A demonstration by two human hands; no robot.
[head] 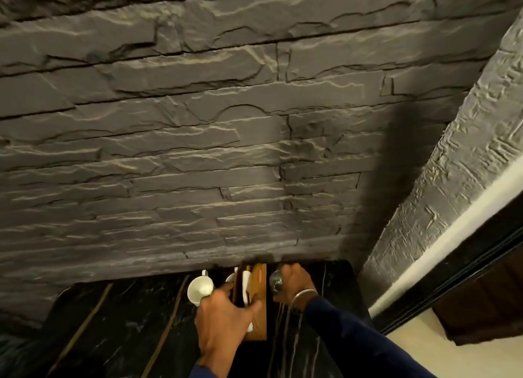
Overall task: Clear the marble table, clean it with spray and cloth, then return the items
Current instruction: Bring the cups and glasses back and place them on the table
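Observation:
The black marble table (pixel 121 329) fills the bottom of the view, against a dark stone wall. On it, close to the wall, a brown wooden tray (pixel 259 278) holds white items. My left hand (pixel 223 318) grips the near left side of this tray, fingers curled over a white piece in it. A white cup (pixel 199 288) lies tipped just left of that hand, and a second white cup (pixel 230 277) shows behind it. My right hand (pixel 294 284) is closed on a shiny metal object (pixel 276 281) right of the tray; a bangle sits on that wrist.
The dark stone wall (pixel 198 137) rises directly behind the table. A textured grey pillar (pixel 452 165) and a black door frame (pixel 467 278) stand at the right. Thin brown lines (pixel 167 326) cross the marble top.

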